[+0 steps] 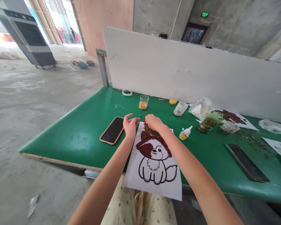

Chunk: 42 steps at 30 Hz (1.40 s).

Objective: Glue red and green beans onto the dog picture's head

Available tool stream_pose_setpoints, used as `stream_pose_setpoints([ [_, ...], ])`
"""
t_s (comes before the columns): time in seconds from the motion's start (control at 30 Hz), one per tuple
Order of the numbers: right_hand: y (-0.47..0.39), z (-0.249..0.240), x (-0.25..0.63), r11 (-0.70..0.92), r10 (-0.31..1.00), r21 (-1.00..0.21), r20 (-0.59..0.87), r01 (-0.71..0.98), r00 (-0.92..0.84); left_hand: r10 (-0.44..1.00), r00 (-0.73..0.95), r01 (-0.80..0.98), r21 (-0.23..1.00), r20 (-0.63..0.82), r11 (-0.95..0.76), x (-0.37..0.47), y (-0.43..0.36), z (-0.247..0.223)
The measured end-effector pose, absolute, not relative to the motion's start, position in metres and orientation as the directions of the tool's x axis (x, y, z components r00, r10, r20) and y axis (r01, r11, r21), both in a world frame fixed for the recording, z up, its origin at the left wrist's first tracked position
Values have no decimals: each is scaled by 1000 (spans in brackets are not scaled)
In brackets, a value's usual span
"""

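A sheet of paper with a cartoon animal drawing (pixel 152 175) lies in front of me, its lower edge hanging past the table edge. Dark red grains fill part of the face, and greenish-brown ones cover the area above. My right hand (pixel 154 122) bends over the top of the sheet, its fingers closed and pointing down among loose grains; what they hold, if anything, is hidden. Left of the sheet's top edge, my left hand (pixel 130 125) hovers with fingers apart and nothing in them. A phone in an orange case (pixel 112 130) lies beside it.
A cup of yellow kernels (pixel 143 103) stands behind my hands. To the right are a small glue bottle (pixel 185 133), a white-looking jar (pixel 180 109), a tipped jar of greenish grains (pixel 207 123) and another phone (pixel 247 162). A white panel (pixel 189 68) borders the green table's (pixel 81 125) back.
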State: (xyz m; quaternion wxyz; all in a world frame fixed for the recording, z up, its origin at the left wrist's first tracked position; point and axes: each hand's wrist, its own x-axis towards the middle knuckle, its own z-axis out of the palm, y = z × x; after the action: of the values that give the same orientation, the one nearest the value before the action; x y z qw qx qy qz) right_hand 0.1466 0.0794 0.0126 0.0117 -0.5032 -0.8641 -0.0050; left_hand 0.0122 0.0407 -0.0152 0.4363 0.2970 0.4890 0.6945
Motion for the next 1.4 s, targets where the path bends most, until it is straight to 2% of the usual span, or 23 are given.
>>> stream_pose_setpoints([
  [0.17,60,9,160,497,865,-103,136,862,-482,914,-402,-420,898,-51,-134,10,41,-10],
  [0.27,43,5,172,563,824,-266,258,782,-505,912,-393,-486,868,-113,-102,8,43,-8],
  [0.37,37,5,185,482,863,-339,340,808,-372,901,-406,-523,847,-152,-93,5,45,-8],
  [0.43,40,7,190,459,876,-345,332,819,-351,901,-399,-548,832,-171,-85,4,47,-9],
  [0.6,49,10,173,568,823,-324,238,757,-516,895,-398,-584,808,-201,-79,2,49,-11],
  [0.73,51,8,152,633,767,-386,203,671,-608,898,-393,-590,804,-199,-80,2,49,-12],
  [0.87,52,7,143,627,764,-418,167,658,-623,897,-392,-597,799,-204,-79,3,49,-13],
  [1.1,53,4,137,629,762,-369,115,685,-638,898,-389,-589,805,-206,-70,4,48,-11],
  [1.3,45,2,134,660,748,-277,148,699,-647,898,-387,-589,805,-206,-69,4,48,-12],
  [1.4,31,8,136,691,707,-365,158,624,-690,901,-388,-597,798,-196,-84,5,47,-13],
])
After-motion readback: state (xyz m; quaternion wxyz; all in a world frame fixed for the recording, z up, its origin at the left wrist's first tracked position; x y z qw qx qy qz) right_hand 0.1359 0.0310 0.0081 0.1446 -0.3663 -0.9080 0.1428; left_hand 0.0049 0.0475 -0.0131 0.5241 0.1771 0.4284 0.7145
